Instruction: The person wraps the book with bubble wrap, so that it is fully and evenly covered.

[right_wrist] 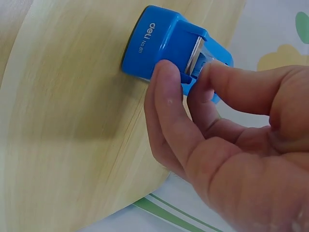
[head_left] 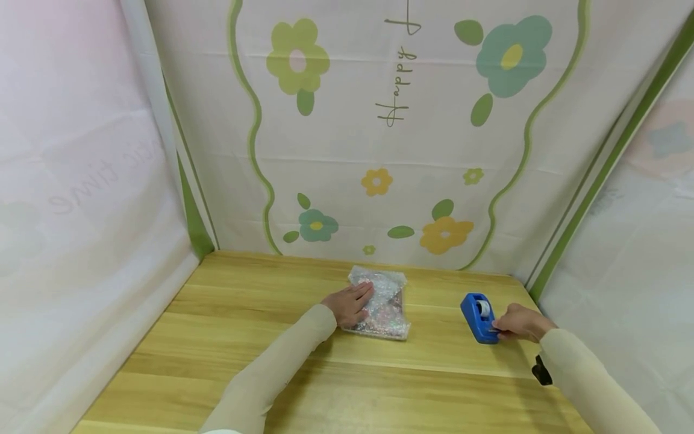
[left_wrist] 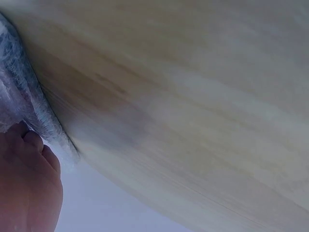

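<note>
A flat package in clear bubble wrap (head_left: 389, 301) lies on the wooden table. My left hand (head_left: 349, 304) rests on its left side with the fingers extended; in the left wrist view only part of this hand (left_wrist: 29, 179) and a wrapped edge (left_wrist: 24, 92) show. To the right stands a blue tape dispenser (head_left: 476, 325) holding a roll of tape (head_left: 484, 309). My right hand (head_left: 518, 322) is at its front end. Seen from the right wrist, the thumb and index finger pinch the clear tape (right_wrist: 206, 54) by the cutter, while other fingers lie near the dispenser's front (right_wrist: 161, 43).
The wooden table (head_left: 217, 337) carries both things. Printed flower cloth (head_left: 336, 138) hangs behind it, with more cloth at the left (head_left: 81, 241) and right (head_left: 629, 259). A small black object (head_left: 541, 370) shows beside the right sleeve.
</note>
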Tool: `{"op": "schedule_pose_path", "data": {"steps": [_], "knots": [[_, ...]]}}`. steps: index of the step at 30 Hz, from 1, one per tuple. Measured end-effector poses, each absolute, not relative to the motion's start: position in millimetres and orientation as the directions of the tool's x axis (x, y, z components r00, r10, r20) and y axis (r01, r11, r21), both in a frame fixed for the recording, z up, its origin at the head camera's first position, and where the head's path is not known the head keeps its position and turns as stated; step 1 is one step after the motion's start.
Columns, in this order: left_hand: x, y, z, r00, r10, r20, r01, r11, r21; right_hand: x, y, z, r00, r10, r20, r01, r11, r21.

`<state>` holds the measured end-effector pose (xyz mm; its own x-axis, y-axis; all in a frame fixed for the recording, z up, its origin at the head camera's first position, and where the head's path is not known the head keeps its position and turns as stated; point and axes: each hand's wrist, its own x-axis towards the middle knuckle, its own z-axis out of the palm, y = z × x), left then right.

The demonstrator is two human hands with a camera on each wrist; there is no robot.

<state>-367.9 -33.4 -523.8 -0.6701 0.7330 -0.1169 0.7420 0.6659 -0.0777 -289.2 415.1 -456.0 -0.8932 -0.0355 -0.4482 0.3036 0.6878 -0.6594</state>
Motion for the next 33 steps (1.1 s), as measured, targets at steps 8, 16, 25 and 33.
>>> {"op": "schedule_pose_path", "data": {"steps": [8,16,25,33], "knots": [[-365.4,-32.1,-517.7,-0.675,0.725,-0.135,0.737,0.672,-0.071,-288.9,419.6,-453.0,-0.870,-0.041,-0.491,0.354,0.642,-0.680],[-369.6,-31.3,-523.2,-0.677,0.723,-0.137,0.735,0.674,-0.071,-289.8,423.2,-451.1,-0.865,-0.061,-0.498,0.371,0.592,-0.716],[-365.4,-32.4,-523.1,-0.673,0.728,-0.128,0.739,0.671,-0.069,-291.4,419.9,-450.2,-0.861,0.052,-0.506,0.447,0.553,-0.703],[-362.8,-32.8,-519.6,-0.666,0.736,-0.118,0.745,0.664,-0.060,-296.1,420.3,-446.2,-0.845,0.084,-0.528,0.486,0.533,-0.693]]}}
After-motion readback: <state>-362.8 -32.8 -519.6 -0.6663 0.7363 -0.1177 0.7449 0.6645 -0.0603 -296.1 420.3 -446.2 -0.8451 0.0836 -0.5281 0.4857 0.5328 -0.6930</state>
